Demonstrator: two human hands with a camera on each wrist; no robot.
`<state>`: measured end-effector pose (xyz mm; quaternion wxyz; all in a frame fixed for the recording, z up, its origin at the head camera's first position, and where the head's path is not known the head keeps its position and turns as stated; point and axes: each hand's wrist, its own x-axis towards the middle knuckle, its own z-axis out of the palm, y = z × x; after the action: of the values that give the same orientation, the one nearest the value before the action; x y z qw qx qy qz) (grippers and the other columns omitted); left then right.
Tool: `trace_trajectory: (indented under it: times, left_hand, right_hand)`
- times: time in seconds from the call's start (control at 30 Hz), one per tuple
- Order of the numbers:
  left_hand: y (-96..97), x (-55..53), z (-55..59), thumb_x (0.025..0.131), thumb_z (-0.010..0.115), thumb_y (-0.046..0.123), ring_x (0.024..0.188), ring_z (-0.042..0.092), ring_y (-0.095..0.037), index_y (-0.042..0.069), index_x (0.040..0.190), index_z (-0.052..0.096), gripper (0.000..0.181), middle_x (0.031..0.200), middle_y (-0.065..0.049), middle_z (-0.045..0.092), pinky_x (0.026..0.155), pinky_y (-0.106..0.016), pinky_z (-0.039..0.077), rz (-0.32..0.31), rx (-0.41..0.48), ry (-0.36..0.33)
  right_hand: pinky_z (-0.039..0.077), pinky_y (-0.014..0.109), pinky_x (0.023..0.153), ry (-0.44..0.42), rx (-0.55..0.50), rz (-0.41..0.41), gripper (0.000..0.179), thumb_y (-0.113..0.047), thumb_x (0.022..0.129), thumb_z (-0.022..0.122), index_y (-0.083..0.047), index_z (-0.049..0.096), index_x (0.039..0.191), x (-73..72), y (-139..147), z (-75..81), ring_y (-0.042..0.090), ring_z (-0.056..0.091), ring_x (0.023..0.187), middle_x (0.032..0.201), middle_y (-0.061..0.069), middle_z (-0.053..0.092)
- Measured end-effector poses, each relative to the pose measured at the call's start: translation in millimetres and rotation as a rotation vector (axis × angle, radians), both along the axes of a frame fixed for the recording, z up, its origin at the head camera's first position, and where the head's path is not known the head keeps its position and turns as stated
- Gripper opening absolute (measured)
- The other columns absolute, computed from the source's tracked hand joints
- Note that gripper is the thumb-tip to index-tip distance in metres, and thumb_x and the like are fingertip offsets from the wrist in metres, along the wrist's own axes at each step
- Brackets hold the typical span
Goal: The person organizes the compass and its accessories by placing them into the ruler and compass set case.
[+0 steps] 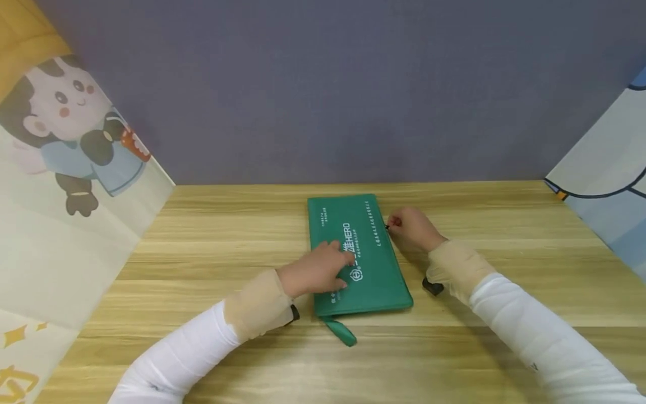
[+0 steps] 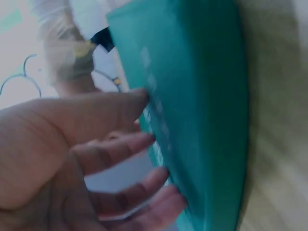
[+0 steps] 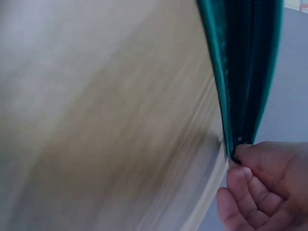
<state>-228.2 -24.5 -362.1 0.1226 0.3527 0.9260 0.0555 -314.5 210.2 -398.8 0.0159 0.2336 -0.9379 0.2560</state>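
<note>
A green zippered pouch (image 1: 375, 280) with white lettering lies flat on the wooden table, its wrist strap (image 1: 340, 331) trailing off the near left corner. My left hand (image 1: 318, 268) rests on the pouch's left part; in the left wrist view its fingertips and thumb touch the green face. At the right edge, my right hand (image 1: 411, 227) pinches the small dark zipper pull (image 3: 237, 157) between thumb and curled forefinger. In the right wrist view the dark zipper (image 3: 248, 72) runs along the pouch's edge up from that hand.
The wooden table (image 1: 227, 235) meets a grey-blue panel (image 1: 323, 95) at the back. Printed walls stand at both sides, the left one showing a cartoon figure (image 1: 75, 129). Dark wrist devices (image 1: 432, 287) sit under the sleeve cuffs.
</note>
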Motion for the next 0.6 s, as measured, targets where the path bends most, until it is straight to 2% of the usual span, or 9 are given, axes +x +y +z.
trace_trajectory:
  times: [0.17,0.3,0.47,0.6]
  left_hand:
    - [-8.0,-17.3,1.4,0.08,0.076,0.017,0.101,0.049,-0.022,0.014,0.118,0.062,0.04,0.112,-0.009,0.055,0.089,-0.035,0.041,-0.061,0.052,-0.104]
    - [-14.9,-34.7,-1.6,0.081,0.075,0.021,0.105,0.046,-0.023,0.016,0.12,0.06,0.042,0.117,-0.008,0.052,0.095,-0.036,0.038,-0.104,0.097,-0.115]
    - [-23.0,-53.9,-9.2,0.082,0.074,0.03,0.115,0.041,-0.024,0.02,0.126,0.057,0.048,0.128,-0.007,0.047,0.101,-0.038,0.037,-0.057,0.124,-0.105]
    - [-23.5,-60.9,-12.0,0.08,0.075,0.035,0.123,0.035,-0.027,0.022,0.126,0.056,0.051,0.133,-0.007,0.044,0.106,-0.042,0.034,-0.028,0.12,-0.126]
  right_hand:
    - [0.048,0.038,0.064,-0.014,0.018,-0.012,0.009,0.005,0.081,0.062,0.001,0.063,0.073,-5.0,0,-1.6,0.022,0.056,0.066,0.07,0.01,0.062]
    - [0.049,0.04,0.066,-0.016,0.041,-0.016,0.009,0.005,0.083,0.063,0.0,0.063,0.075,-4.3,2,-2.3,0.024,0.058,0.069,0.074,0.011,0.064]
    - [0.05,0.04,0.066,-0.005,0.052,0.004,0.008,0.005,0.083,0.064,0.0,0.065,0.077,-2.2,5,-3.0,0.024,0.06,0.071,0.075,0.011,0.065]
    - [0.05,0.041,0.067,0.002,0.052,0.026,0.009,0.005,0.083,0.064,-0.001,0.065,0.076,-1.9,9,-3.6,0.025,0.061,0.071,0.074,0.011,0.065]
